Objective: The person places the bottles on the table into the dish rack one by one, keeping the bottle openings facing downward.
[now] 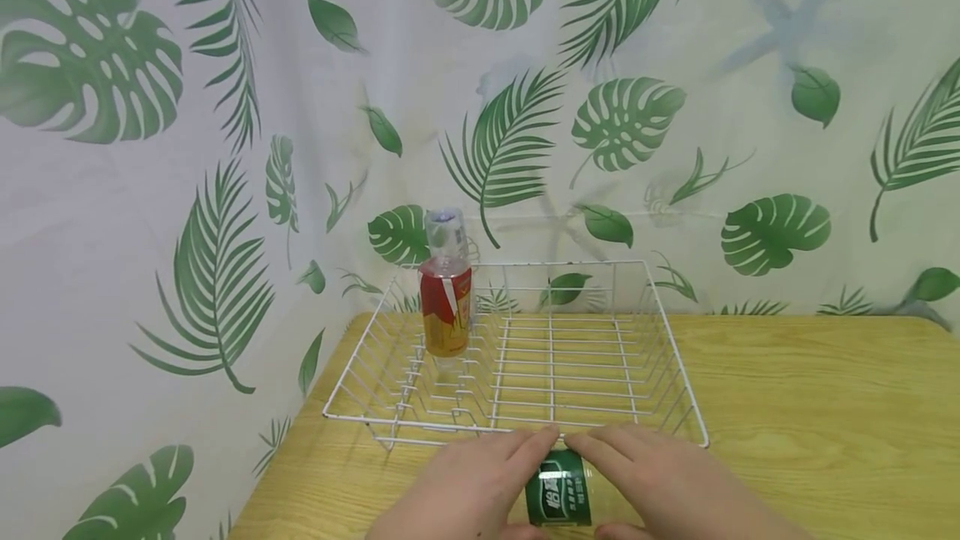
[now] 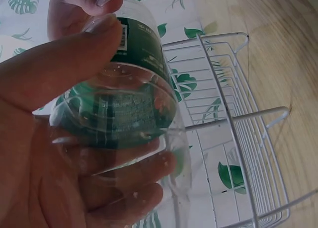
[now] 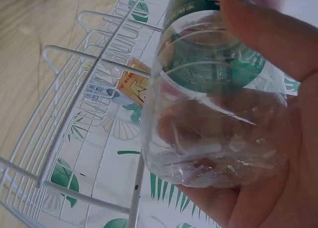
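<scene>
An empty-looking clear plastic bottle (image 2: 119, 133) with a green label (image 1: 558, 488) lies sideways between the two hands, in front of the wire rack. My left hand (image 1: 465, 486) grips one end, its thumb on the near side and its fingers curved around behind. My right hand (image 1: 675, 482) grips the other end, where the bottle's moulded base (image 3: 218, 163) shows in the right wrist view. Both thumbs lie near the label. The cap end is hidden by the left hand in the head view.
Just beyond the hands, a white wire rack (image 1: 405, 422) stands on the wood-grain table (image 1: 825, 423). A second clear bottle (image 1: 447, 307), with a red and yellow label, stands upright in the rack's left part. A leaf-patterned cloth (image 1: 675, 48) hangs behind and at left.
</scene>
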A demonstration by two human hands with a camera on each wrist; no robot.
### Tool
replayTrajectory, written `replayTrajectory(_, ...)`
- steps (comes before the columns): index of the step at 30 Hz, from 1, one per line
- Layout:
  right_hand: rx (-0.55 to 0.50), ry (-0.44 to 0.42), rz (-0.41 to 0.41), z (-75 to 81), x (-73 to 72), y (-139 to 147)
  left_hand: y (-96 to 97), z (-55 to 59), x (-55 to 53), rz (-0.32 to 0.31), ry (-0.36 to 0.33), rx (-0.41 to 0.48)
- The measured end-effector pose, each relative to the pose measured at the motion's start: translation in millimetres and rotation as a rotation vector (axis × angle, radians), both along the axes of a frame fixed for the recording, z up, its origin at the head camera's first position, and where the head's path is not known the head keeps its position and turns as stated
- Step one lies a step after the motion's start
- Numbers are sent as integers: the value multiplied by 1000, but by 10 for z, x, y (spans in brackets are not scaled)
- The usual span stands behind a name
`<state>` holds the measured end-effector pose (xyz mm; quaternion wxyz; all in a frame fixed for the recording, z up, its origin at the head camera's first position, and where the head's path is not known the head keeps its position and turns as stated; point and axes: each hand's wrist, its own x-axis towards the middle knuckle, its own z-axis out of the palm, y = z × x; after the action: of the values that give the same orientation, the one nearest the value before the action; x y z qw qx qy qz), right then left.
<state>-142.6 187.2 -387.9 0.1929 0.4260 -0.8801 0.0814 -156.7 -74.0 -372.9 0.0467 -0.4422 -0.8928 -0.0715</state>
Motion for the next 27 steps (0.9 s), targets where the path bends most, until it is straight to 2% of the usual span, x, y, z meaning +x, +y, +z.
replayTrajectory(5, -10, 2, 4, -8, 3, -18, 45, -13, -13, 21, -41, -31)
replayTrajectory(15, -11, -5, 16, -57, -6, -44, 116, -82, -14, 54, -74, -67)
replayTrajectory(17, -12, -16, 13, -61, -6, -48, 120, -84, -14, 54, -76, -86)
replayTrajectory(23, -33, -141, -31, -33, 14, -52, 101, -83, -26, 36, -70, -85)
replayTrajectory(27, -92, -115, -18, -2, 27, -38, 71, -68, -35, 50, -128, -69)
